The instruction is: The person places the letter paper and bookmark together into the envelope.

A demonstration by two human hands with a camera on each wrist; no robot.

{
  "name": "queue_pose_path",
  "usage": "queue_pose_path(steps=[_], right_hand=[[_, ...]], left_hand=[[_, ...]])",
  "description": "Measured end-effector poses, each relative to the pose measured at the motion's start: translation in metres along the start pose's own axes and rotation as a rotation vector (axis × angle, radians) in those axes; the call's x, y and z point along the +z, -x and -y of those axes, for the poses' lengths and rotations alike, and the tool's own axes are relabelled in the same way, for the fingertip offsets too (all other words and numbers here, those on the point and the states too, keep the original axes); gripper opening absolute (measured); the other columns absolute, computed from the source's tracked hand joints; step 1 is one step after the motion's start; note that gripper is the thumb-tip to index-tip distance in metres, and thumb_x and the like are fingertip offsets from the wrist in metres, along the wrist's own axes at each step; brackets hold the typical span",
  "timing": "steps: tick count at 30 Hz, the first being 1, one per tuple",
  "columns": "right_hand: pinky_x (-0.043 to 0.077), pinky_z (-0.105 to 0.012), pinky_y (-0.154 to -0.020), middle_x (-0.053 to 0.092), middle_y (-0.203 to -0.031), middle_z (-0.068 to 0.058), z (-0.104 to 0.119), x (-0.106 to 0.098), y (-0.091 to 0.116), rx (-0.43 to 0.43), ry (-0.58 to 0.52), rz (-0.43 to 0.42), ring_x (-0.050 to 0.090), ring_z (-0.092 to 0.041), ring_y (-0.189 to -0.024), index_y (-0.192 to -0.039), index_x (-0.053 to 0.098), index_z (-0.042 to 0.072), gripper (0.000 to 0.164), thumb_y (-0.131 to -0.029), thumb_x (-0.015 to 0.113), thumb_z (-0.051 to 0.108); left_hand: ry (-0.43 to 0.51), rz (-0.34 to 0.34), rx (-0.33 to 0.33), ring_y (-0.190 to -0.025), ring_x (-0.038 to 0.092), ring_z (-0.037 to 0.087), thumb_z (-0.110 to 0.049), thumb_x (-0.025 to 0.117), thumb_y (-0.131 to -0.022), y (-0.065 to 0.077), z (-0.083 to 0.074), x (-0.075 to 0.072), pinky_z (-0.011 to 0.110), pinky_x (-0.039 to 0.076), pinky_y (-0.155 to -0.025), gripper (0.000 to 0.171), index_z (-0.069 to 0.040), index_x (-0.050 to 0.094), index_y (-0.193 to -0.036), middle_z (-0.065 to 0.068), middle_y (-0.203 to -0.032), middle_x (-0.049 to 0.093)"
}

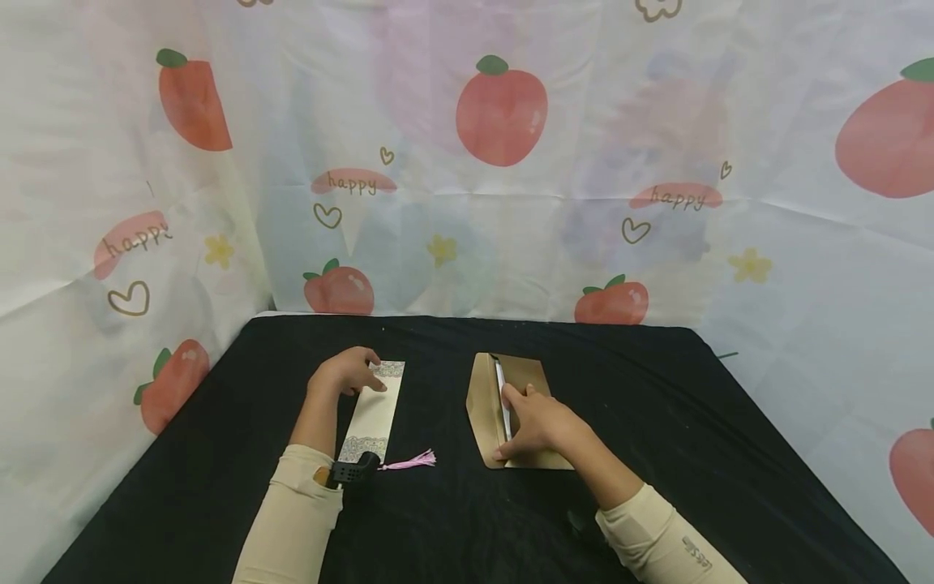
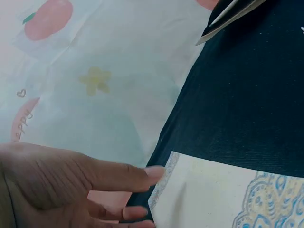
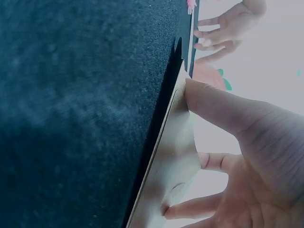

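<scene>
A long cream bookmark (image 1: 375, 410) with patterned lace-like ends lies on the black cloth, a pink tassel (image 1: 412, 461) at its near end. My left hand (image 1: 350, 371) is over its far end with fingers spread; in the left wrist view the thumb tip meets or nearly meets the bookmark's edge. To the right lies a brown envelope (image 1: 529, 373), its flap (image 1: 481, 405) folded out to the left. Something white (image 1: 503, 410) shows in its mouth. My right hand (image 1: 543, 422) rests on the envelope, thumb at the near edge and fingers spread along the opening.
Black cloth (image 1: 438, 535) covers the table. Behind and at both sides hangs a pale curtain (image 1: 467, 227) printed with fruit and hearts. A black wrist device (image 1: 356, 468) sits on the left wrist.
</scene>
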State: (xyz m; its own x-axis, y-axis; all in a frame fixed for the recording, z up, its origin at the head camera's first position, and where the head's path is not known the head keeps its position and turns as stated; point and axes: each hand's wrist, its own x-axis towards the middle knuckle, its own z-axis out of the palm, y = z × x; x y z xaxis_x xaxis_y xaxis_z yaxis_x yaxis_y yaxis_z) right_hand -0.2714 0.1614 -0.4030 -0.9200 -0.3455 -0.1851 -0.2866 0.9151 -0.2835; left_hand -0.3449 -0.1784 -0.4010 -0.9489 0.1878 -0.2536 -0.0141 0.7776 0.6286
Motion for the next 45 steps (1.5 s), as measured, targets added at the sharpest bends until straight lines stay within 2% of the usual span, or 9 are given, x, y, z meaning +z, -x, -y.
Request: queue_pose_path(steps=[3,7,17,22,25,29,34,41,45], right_hand=[[0.051,-0.048,-0.072,0.053,-0.118,-0.019,-0.001,0.001,0.0,0.0,-0.002,-0.002,0.059,-0.03,-0.08,-0.119,0.049,0.017,0.075,-0.071,0.094,0.052],[0.051,-0.049,-0.073,0.053,-0.119,-0.02,-0.001,0.001,0.0,0.003,0.006,-0.005,0.06,-0.031,-0.083,-0.118,0.049,0.018,0.074,-0.07,0.094,0.053],[0.051,-0.048,-0.072,0.053,-0.119,-0.019,0.0,0.0,0.0,-0.003,0.005,-0.001,0.059,-0.029,-0.08,-0.119,0.049,0.017,0.074,-0.071,0.094,0.052],[0.051,-0.047,-0.07,0.052,-0.115,-0.017,0.0,0.001,0.0,-0.002,0.001,0.0,0.058,-0.028,-0.078,-0.119,0.049,0.016,0.074,-0.071,0.094,0.051],[0.051,-0.047,-0.07,0.052,-0.112,-0.016,0.0,0.001,0.001,-0.003,0.002,0.001,0.058,-0.028,-0.078,-0.118,0.049,0.016,0.073,-0.072,0.094,0.05],[0.051,-0.047,-0.071,0.052,-0.113,-0.016,0.0,0.001,0.0,-0.003,0.008,0.0,0.058,-0.029,-0.079,-0.118,0.05,0.017,0.073,-0.071,0.094,0.05],[0.05,-0.046,-0.07,0.052,-0.113,-0.016,0.0,0.001,0.001,0.0,0.007,0.003,0.058,-0.028,-0.078,-0.119,0.049,0.017,0.073,-0.072,0.094,0.051],[0.051,-0.046,-0.069,0.051,-0.112,-0.015,0.0,0.001,0.001,0.0,0.004,0.006,0.058,-0.028,-0.076,-0.12,0.05,0.016,0.073,-0.072,0.094,0.05],[0.051,-0.046,-0.069,0.051,-0.11,-0.015,0.001,0.0,0.001,0.002,0.007,0.006,0.058,-0.027,-0.076,-0.119,0.049,0.017,0.073,-0.072,0.094,0.051]], left_hand=[[-0.027,0.008,-0.051,-0.099,0.062,0.032,-0.014,0.084,-0.088,0.0,-0.004,0.002,0.042,0.058,-0.079,0.066,0.003,0.052,-0.144,0.023,-0.132,0.056],[-0.069,0.021,-0.112,-0.1,0.06,0.035,-0.016,0.088,-0.083,-0.002,-0.01,0.007,0.04,0.058,-0.076,0.071,-0.002,0.052,-0.142,0.03,-0.148,0.039],[-0.119,-0.053,-0.138,-0.105,0.056,0.043,-0.01,0.095,-0.072,-0.002,-0.022,0.021,0.055,0.053,-0.085,0.079,-0.006,0.043,-0.131,0.032,-0.131,0.04],[-0.156,-0.068,-0.175,-0.125,0.048,0.053,-0.014,0.094,-0.074,-0.001,-0.024,0.024,0.064,0.047,-0.097,0.104,-0.002,0.028,-0.153,0.041,-0.145,0.028],[-0.196,-0.054,-0.191,-0.132,0.043,0.052,-0.018,0.094,-0.075,0.0,-0.025,0.023,0.063,0.046,-0.1,0.114,0.001,0.019,-0.159,0.04,-0.147,0.033],[-0.292,-0.001,-0.146,-0.125,0.052,0.043,-0.022,0.093,-0.077,-0.003,-0.026,0.021,0.058,0.049,-0.099,0.097,0.007,0.036,-0.149,0.029,-0.138,0.052],[-0.336,0.043,-0.094,-0.105,0.06,0.03,-0.022,0.092,-0.077,-0.004,-0.028,0.02,0.051,0.053,-0.095,0.054,0.005,0.065,-0.115,0.014,-0.112,0.065],[-0.29,0.026,-0.021,-0.087,0.055,0.023,-0.01,0.09,-0.079,-0.001,-0.026,0.015,0.041,0.054,-0.081,0.031,0.0,0.064,-0.092,0.009,-0.094,0.059],[-0.194,0.032,-0.018,-0.086,0.055,0.026,-0.003,0.088,-0.08,0.002,-0.023,0.011,0.042,0.053,-0.076,0.03,-0.003,0.063,-0.096,0.01,-0.098,0.057]])
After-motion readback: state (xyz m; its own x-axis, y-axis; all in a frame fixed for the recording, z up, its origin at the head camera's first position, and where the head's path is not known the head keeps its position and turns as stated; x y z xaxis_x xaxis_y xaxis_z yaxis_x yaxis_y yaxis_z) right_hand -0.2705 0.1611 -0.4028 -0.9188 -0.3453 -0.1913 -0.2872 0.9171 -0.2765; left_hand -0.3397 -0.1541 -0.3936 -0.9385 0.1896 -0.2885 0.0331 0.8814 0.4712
